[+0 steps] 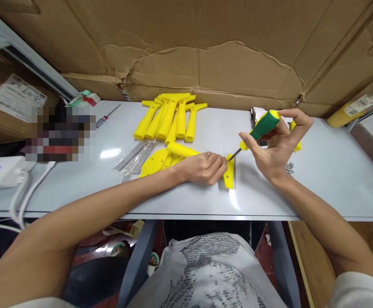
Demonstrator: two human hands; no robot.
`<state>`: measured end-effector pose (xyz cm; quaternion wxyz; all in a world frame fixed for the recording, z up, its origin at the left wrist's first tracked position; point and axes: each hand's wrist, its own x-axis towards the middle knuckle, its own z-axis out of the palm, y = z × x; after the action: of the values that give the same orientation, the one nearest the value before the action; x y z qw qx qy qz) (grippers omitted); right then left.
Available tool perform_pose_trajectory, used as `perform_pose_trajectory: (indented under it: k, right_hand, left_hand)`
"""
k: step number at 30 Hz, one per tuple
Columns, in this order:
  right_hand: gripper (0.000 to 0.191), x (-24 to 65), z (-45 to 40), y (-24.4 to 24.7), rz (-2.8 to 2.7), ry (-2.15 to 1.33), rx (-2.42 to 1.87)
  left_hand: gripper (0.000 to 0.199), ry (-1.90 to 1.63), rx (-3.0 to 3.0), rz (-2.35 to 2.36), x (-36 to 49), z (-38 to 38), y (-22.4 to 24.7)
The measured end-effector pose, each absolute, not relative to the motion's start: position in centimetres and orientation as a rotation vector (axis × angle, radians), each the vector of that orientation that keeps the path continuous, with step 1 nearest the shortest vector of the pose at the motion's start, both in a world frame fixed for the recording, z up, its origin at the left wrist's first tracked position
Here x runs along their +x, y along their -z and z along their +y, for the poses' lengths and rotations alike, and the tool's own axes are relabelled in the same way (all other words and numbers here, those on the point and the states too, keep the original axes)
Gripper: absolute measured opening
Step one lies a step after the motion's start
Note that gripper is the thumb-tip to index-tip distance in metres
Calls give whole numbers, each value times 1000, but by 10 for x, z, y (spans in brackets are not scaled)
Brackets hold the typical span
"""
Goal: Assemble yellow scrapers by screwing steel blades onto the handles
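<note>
My left hand (207, 167) is closed around the handle of a yellow scraper (228, 176), pressing it down on the table. The scraper's flat head points right, with a thin metal blade (234, 176) along its outer edge. My right hand (274, 147) holds a green-and-yellow screwdriver (263, 126) between thumb and fingers, its index finger bent over the handle's end. The tilted shaft runs down to the left, and its tip meets the scraper head at the upper screw position. Part of the scraper's handle is hidden under my left hand.
Several yellow scraper handles (173, 115) lie piled at the back. Left of my left hand are flat metal blades (135, 159) and yellow plates (154, 162). Small screws (289, 168) lie beside my right wrist. Another screwdriver (107, 116) rests at the back left. Cardboard (199, 51) walls the rear.
</note>
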<state>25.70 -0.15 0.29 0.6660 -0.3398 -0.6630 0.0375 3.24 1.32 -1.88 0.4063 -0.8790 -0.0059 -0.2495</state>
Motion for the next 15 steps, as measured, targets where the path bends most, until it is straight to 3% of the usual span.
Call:
perform_pose_trajectory:
  k: [6, 12, 15]
  right_hand:
    - [68, 258, -2, -7, -1529, -159, -813]
    - [81, 254, -6, -6, -1486, 12, -771]
    - [74, 253, -10, -12, -1363, 100, -783]
  left_hand:
    - [13, 642, -2188, -2, 33, 13, 17]
    - [9, 647, -2262, -1, 33, 14, 21]
    - [11, 624, -2243, -4, 32, 14, 22]
